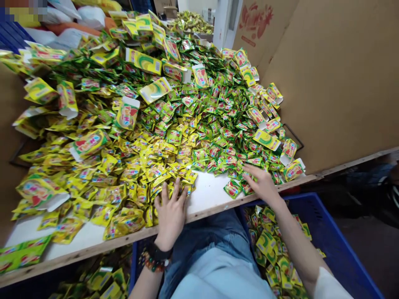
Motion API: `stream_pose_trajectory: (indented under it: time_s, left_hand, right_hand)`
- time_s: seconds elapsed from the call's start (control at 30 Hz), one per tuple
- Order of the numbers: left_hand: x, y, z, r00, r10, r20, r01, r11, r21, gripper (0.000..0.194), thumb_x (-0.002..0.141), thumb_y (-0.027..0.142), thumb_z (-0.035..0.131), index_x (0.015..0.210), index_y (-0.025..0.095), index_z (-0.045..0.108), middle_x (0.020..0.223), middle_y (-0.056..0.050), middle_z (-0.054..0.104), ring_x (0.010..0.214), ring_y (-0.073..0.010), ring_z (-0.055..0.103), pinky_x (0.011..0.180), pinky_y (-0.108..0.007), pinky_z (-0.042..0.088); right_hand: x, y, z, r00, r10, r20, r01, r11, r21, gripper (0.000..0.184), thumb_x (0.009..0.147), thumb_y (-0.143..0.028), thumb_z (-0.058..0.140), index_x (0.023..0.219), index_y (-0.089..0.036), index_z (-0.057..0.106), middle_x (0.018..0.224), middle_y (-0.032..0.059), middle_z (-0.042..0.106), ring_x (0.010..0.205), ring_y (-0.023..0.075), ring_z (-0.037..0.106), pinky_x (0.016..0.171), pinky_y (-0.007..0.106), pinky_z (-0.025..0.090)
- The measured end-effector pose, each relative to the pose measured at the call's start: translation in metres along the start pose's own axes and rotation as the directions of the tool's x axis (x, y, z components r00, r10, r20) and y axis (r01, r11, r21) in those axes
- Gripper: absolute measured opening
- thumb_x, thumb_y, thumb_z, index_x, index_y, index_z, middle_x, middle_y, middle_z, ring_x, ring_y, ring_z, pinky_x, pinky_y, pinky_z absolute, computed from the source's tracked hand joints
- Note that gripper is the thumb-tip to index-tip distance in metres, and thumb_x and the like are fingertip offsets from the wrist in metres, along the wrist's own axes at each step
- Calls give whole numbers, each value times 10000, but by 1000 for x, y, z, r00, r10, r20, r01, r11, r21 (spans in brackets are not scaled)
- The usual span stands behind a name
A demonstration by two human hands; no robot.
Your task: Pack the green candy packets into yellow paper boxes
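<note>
I log left hand [171,216] open, fingers spread, resting on yellow sachets [137,195]; right hand [261,182] open, not gripping, fingertips touching green sachets [230,164], white tabletop [205,193] beneath palm.

Pale blue top [221,278] over denim jeans [199,228] (beaded bracelet [152,263] on the left wrist [164,237]).

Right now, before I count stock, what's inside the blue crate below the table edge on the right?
Loose yellow-and-green sachets lie heaped in the blue crate. The crate's floor cannot be seen under them, and the person's right forearm covers part of the pile.
</note>
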State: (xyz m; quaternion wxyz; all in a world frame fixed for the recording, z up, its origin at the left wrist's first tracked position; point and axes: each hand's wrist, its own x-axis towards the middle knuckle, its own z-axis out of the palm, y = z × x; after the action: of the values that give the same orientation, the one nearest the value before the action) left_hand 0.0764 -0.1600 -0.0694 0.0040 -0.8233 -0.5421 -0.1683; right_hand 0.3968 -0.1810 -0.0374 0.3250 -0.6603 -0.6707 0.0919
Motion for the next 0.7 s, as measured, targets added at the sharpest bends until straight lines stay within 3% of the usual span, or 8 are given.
stream_pose_trajectory:
  time_s: [0.1,0.2,0.3,0.37,0.43,0.5,0.57,0.7]
  left_hand:
    - [2,-21,1,996,-38,80,32,997,74,505,895,66,358,1286,243,626,1505,-70,443,1443,-412,208,1036,-645,315]
    - [1,-25,-2,996,-68,55,62,992,112,496,884,69,377,1273,233,638,1501,-75,448,1429,-429,234,1011,-628,343]
    - [-3,-21,-5,999,-26,-30,28,997,68,435,870,118,461,1234,248,660,1482,-74,475,1440,-429,214,1032,-619,331]
    - [-6,-18,-6,994,25,-111,-24,1000,15,399,856,150,512,1207,255,669,1444,-79,520,1447,-423,208,1055,-632,303]
    - [-10,-15,-6,978,52,-202,-61,997,-42,367,850,161,538,1181,250,669,1387,-95,572,1436,-402,252,1071,-630,293]
    - [-14,-11,-5,957,43,-286,-76,992,-104,325,846,150,557,1136,240,671,1330,-104,611,1402,-371,331,1065,-597,333]
    - [-17,-5,-5,941,17,-339,-75,984,-161,285,840,121,566,1079,232,674,1279,-100,636,1360,-342,393,1042,-552,386]
    - [-19,8,-7,942,-29,-335,-49,974,-221,272,836,83,561,1021,238,686,1234,-79,650,1306,-311,446,1015,-516,431]
  right_hand:
    - [77,25,-3,990,-52,-130,45,997,-58,332,901,-321,525,1128,-178,719,1250,121,684,1191,274,626,1066,455,468]
    - [145,65,-21,968,17,-252,-58,986,-157,381,887,-274,510,1218,-160,662,1275,136,660,1227,292,589,1083,485,431]
    - [193,101,-43,929,181,-323,-259,941,-217,721,773,-385,690,1403,-101,485,1391,210,553,1280,373,520,1060,541,415]
    - [209,119,-50,935,228,-271,-303,912,-276,1026,645,-468,800,1484,-84,350,1489,250,426,1330,425,451,1063,577,390]
    - [215,130,-49,962,210,-173,-258,908,-329,1099,619,-497,809,1512,-107,298,1506,248,404,1328,435,451,1064,588,381]
    - [215,138,-43,977,175,-122,-206,926,-318,954,683,-455,751,1490,-133,358,1435,215,511,1262,402,529,1046,559,413]
    - [213,147,-37,964,186,-189,-227,947,-227,774,704,-381,701,1411,-150,487,1308,167,634,1164,362,608,1014,511,459]
    - [219,165,-37,871,302,-388,-342,939,-35,550,738,-311,590,1254,-128,633,1141,144,719,1031,323,673,936,475,515]
